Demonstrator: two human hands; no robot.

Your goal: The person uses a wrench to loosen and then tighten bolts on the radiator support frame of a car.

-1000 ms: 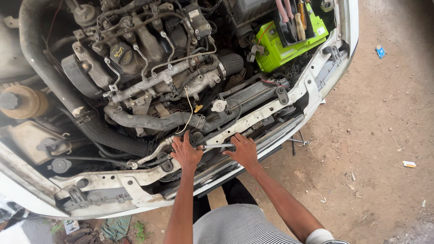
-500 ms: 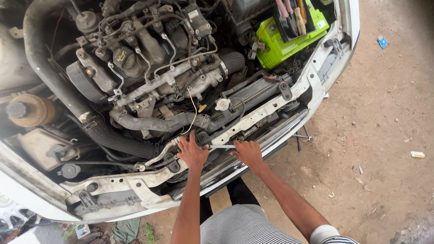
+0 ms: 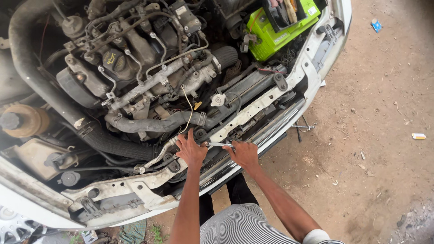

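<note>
Fingers of the right hand (image 3: 244,153) are clenched around a slim silver metal spanner (image 3: 221,144); fingers of the left hand (image 3: 191,149) lie spread and released, pressing beside the spanner's far end. That end sits at the fastener on the white painted front crossmember (image 3: 253,113), at about six o'clock from the grey ribbed radiator hose (image 3: 153,123). I'd judge it best to keep the head seated square, steady it with the flat palm, and pull smoothly.

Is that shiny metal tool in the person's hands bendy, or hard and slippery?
The spanner is slim bright metal, so probably stiff, not bendy. Its smooth shine suggests it may slip. The right hand grips one end; the left hand steadies the other.
</note>
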